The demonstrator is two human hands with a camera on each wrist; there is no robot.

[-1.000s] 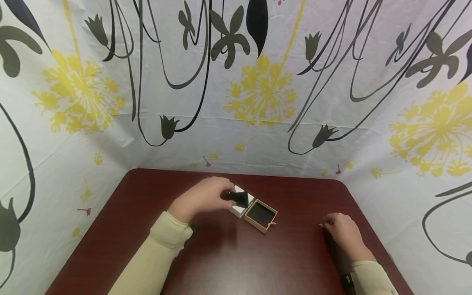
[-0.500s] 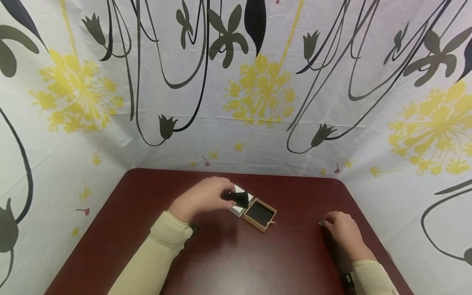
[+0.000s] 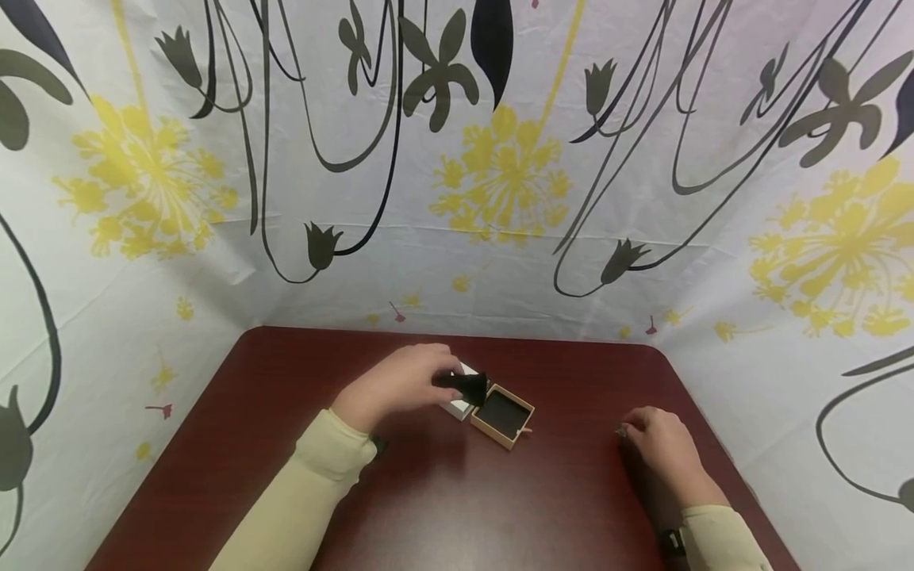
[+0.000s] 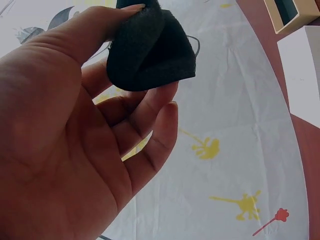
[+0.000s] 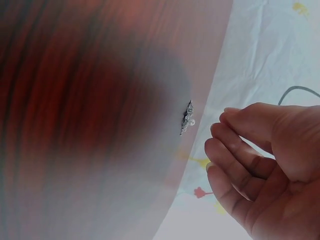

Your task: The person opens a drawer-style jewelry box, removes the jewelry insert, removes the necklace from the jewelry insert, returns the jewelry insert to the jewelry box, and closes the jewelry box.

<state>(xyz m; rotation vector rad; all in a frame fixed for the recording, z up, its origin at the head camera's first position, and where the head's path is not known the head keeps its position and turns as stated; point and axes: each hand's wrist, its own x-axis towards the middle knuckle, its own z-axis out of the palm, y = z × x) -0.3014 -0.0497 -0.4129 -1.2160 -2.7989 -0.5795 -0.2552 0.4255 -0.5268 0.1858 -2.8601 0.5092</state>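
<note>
Toward the tabletop's [image 3: 543,507] far edge, the left hand [image 3: 400,383] pinches folded black fabric [image 3: 471,388] between thumb and fingers, above a white box [image 3: 458,410]; an open tan box [image 3: 490,435] sits just beside that. Near the right edge, the right hand [image 3: 664,450], fingers loosely bent and holding nothing, is just beside a silver ornament [image 5: 187,119].

Soft glare on the tabletop [image 3: 493,507]

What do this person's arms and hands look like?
The left sleeve and right sleeve are plain pale yellow, cuffed at the wrist. The left hand and right hand wear no gloves. A dark item shows by each sleeve's end, too unclear to identify.
</note>
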